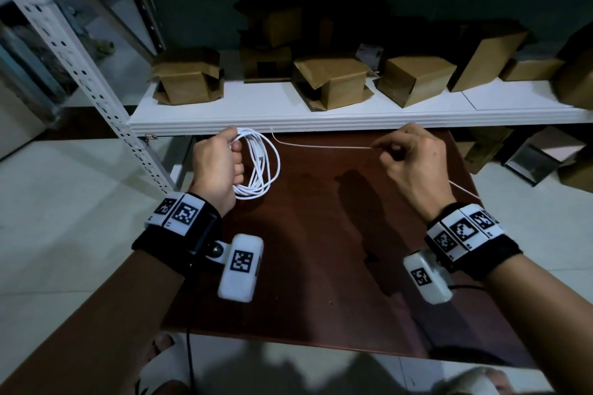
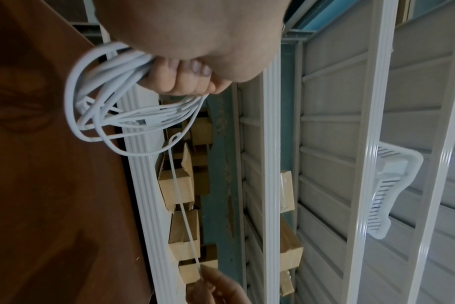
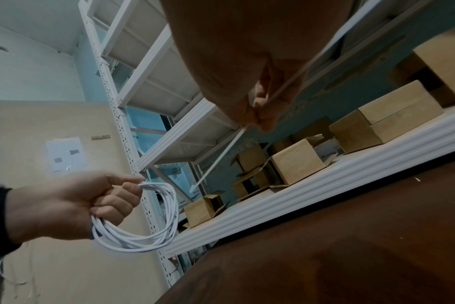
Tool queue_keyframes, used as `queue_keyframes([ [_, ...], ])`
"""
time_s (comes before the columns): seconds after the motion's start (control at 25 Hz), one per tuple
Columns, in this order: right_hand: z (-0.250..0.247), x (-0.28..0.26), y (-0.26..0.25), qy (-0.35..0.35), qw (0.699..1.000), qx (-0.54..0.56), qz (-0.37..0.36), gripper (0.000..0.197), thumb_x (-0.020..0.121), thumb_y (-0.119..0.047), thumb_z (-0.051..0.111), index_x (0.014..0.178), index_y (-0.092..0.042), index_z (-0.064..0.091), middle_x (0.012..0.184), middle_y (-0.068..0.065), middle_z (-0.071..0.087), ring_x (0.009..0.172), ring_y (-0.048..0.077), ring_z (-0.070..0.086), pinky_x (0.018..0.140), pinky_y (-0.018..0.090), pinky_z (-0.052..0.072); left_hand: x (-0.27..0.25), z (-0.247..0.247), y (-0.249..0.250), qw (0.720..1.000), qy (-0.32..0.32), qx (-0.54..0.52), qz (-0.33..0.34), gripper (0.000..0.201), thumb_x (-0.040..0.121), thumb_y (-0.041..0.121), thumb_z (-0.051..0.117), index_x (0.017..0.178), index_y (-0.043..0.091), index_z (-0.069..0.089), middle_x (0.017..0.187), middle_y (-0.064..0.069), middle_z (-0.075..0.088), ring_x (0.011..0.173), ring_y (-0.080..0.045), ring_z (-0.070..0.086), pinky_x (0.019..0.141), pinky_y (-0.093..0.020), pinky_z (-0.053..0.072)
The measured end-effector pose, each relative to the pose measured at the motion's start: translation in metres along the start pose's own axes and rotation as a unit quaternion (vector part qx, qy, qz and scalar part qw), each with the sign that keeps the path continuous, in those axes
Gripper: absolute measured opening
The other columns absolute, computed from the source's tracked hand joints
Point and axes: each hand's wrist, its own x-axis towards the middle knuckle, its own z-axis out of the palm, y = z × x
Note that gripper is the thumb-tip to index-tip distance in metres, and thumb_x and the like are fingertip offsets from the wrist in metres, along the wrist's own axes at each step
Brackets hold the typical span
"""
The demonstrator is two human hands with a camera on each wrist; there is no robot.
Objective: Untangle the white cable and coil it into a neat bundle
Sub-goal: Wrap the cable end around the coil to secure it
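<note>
My two hands are well apart above the dark tabletop [image 1: 321, 234], which is my reference for everything here. Over its far left part my left hand [image 1: 215, 170] is curled round several finished loops of the white cable [image 1: 263, 167], which hang as a rough ring from my fist, clear of the wood. Over the far right part my right hand [image 1: 414, 167] pinches the remaining straight run of that cable between thumb and fingertips, stretched almost level toward the coil, with more trailing back past my wrist off the tabletop's right edge. I judge I am in the coiling stage, the tangle mostly gone. Next I should swing the right hand across to lay another loop into the left fist, matching loop size. Beyond the tabletop's far edge, cardboard boxes [image 1: 333, 80] sit on the white shelf [image 1: 288, 115].
</note>
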Motion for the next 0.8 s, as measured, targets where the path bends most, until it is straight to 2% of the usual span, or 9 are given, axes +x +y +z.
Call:
queue_keyframes([
  [0.04,-0.001,0.001,0.0,0.017,1.0,0.01,0.0,0.015,0.083,-0.008,0.08,0.093,-0.018,0.082,0.087,0.001,0.062,0.076,0.011,0.057,0.074,0.009,0.043,0.004,-0.003,0.001,1.0,0.008,-0.007,-0.002,0.044,0.102,0.032,0.054,0.063,0.022,0.039,0.045,0.01,0.024,0.034,-0.006,0.016,0.034,-0.017,0.011],
  [0.08,-0.003,0.001,-0.001,0.031,0.999,0.021,-0.003,0.012,0.083,-0.01,0.082,0.092,-0.017,0.082,0.085,0.002,0.063,0.075,0.011,0.056,0.073,0.006,0.039,0.007,-0.005,0.003,1.0,0.013,-0.013,-0.005,0.043,0.103,0.033,0.053,0.063,0.022,0.039,0.045,0.011,0.024,0.034,-0.006,0.015,0.034,-0.017,0.011],
  [0.2,-0.006,0.002,-0.005,0.063,0.995,0.075,-0.031,0.007,0.083,-0.012,0.084,0.089,-0.012,0.081,0.084,0.006,0.065,0.075,0.015,0.06,0.074,0.012,0.042,0.019,-0.015,0.012,0.999,0.024,-0.03,-0.012,0.043,0.104,0.036,0.051,0.065,0.024,0.039,0.046,0.011,0.024,0.033,-0.005,0.016,0.031,-0.018,0.011],
  [0.36,-0.007,-0.003,-0.016,0.054,0.989,0.117,-0.07,0.005,0.086,-0.009,0.082,0.089,-0.008,0.079,0.087,0.004,0.065,0.079,0.001,0.058,0.075,0.012,0.043,0.027,-0.026,0.018,0.999,0.039,-0.028,-0.004,0.043,0.103,0.037,0.052,0.064,0.025,0.039,0.05,0.01,0.026,0.035,-0.006,0.017,0.031,-0.019,0.012],
  [0.56,0.004,-0.009,-0.022,0.007,0.985,0.151,-0.079,0.005,0.088,-0.008,0.08,0.093,-0.009,0.078,0.089,0.002,0.064,0.081,0.008,0.06,0.074,0.019,0.047,0.014,-0.007,0.001,1.0,-0.028,0.006,-0.007,0.047,0.104,0.038,0.053,0.062,0.024,0.039,0.046,0.01,0.023,0.034,-0.007,0.015,0.033,-0.018,0.011],
  [0.64,0.01,-0.012,-0.025,-0.002,0.983,0.161,-0.084,0.005,0.088,-0.007,0.08,0.093,-0.008,0.078,0.09,0.001,0.064,0.081,0.008,0.061,0.073,0.018,0.046,0.01,0.001,0.0,0.998,-0.055,0.008,-0.005,0.047,0.104,0.039,0.053,0.061,0.022,0.041,0.045,0.01,0.023,0.034,-0.006,0.016,0.033,-0.017,0.012],
  [0.72,0.013,-0.015,-0.028,-0.004,0.984,0.158,-0.083,0.005,0.088,-0.005,0.079,0.092,-0.008,0.078,0.089,0.0,0.062,0.08,0.006,0.06,0.072,0.015,0.044,0.006,0.006,0.0,0.998,-0.065,0.007,0.0,0.047,0.104,0.039,0.053,0.062,0.021,0.042,0.044,0.01,0.024,0.033,-0.006,0.016,0.033,-0.017,0.012],
  [0.8,0.014,-0.015,-0.026,-0.003,0.987,0.142,-0.077,0.005,0.089,-0.006,0.079,0.092,-0.009,0.077,0.089,-0.002,0.062,0.078,0.005,0.059,0.07,0.017,0.044,0.003,0.009,0.0,0.998,-0.064,0.009,0.007,0.047,0.104,0.039,0.054,0.062,0.021,0.042,0.043,0.011,0.024,0.034,-0.006,0.016,0.034,-0.017,0.012],
])
